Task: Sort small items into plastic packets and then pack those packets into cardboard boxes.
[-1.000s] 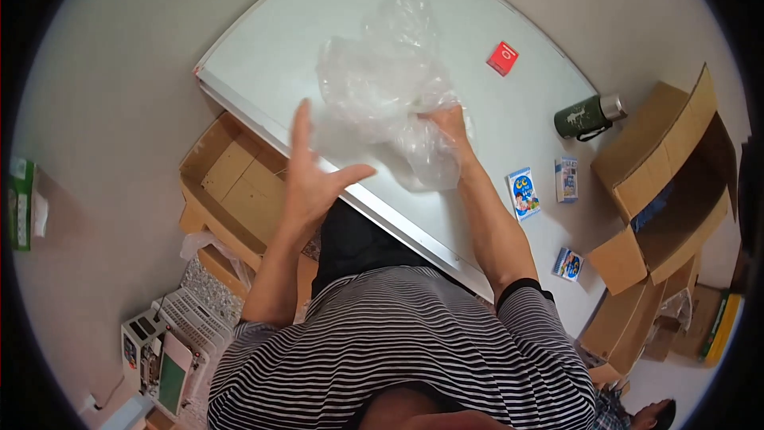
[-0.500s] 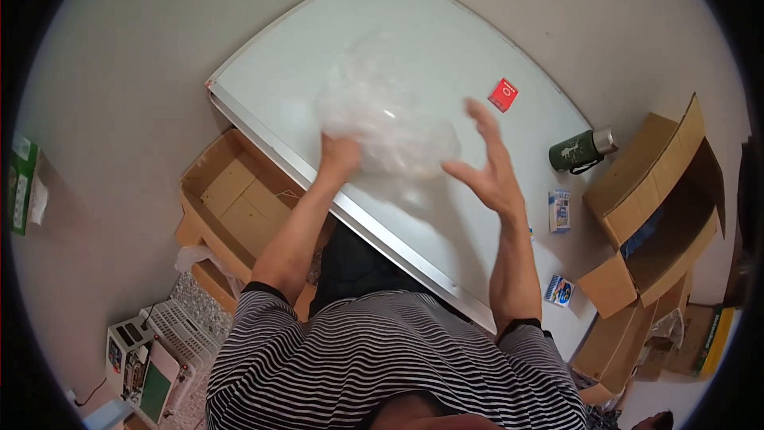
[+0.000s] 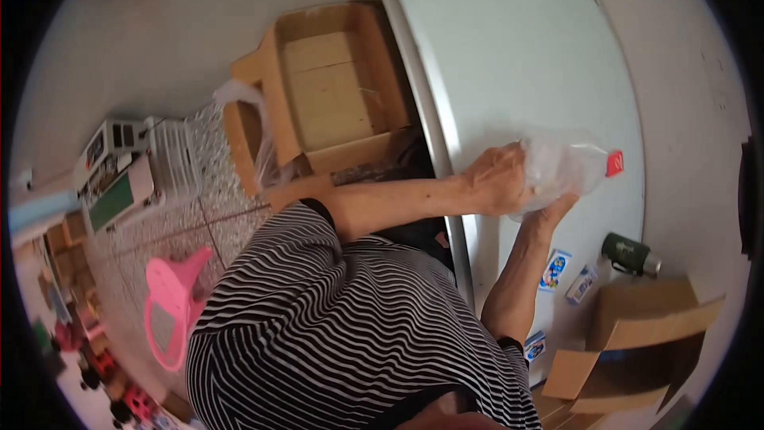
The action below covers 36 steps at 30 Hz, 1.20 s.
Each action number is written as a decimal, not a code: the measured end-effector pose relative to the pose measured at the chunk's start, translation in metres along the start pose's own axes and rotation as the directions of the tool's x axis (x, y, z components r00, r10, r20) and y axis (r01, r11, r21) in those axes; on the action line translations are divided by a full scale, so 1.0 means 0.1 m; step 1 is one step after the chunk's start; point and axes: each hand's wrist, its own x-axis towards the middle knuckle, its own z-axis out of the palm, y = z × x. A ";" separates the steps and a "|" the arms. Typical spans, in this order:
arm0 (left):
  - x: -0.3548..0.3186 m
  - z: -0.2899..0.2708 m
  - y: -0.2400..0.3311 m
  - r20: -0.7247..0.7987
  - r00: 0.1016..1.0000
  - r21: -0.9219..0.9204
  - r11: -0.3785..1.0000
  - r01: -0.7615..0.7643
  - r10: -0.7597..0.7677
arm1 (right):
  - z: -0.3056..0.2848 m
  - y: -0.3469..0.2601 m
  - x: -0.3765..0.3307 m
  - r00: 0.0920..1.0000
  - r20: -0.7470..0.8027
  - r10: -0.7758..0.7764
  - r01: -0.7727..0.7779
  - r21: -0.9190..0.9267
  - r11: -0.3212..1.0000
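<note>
A clear, crumpled plastic bag (image 3: 567, 161) is in my hands above the white tabletop (image 3: 533, 48). My left hand (image 3: 495, 181) reaches across from the left, its fingers closed on the bag's near side. At the bag's lower edge, my right hand (image 3: 553, 211) grips the film; its fingertips are partly hidden by the plastic. A small red box (image 3: 614, 164) lies just past the bag's far end. Nearer my right forearm are a blue-and-white box (image 3: 555, 271) and a second small box (image 3: 582, 284).
A green bottle (image 3: 626, 253) lies on the table by an open cardboard box (image 3: 637, 350). Left of the table edge stands another open carton (image 3: 338, 87) with plastic film (image 3: 267, 131) hanging beside it. A pink plastic chair (image 3: 177, 299) is on the floor.
My view and body have turned left, bringing the pink chair in. My right hand, apart and open before, has come to the bag. The bag looks more gathered.
</note>
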 end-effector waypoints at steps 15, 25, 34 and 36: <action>-0.98 -0.66 -0.41 -0.466 0.834 -0.042 0.934 -0.355 0.296 | 0.94 0.35 -0.67 0.801 0.395 0.449 -0.532 0.129 0.837; -1.47 -0.84 -0.67 -0.701 0.709 -0.131 0.964 -0.233 0.077 | 1.33 0.49 -0.97 0.888 0.419 0.190 -0.049 -0.324 0.945; -1.54 -0.93 -0.69 -0.430 0.577 -0.876 0.475 -0.082 -0.694 | 1.56 0.80 -1.41 0.722 0.692 0.009 0.415 -0.444 0.794; -1.56 -0.77 -0.73 -0.654 0.559 -0.612 0.791 0.007 -0.511 | 1.53 0.96 -1.47 0.813 0.580 -0.052 0.384 -0.467 0.796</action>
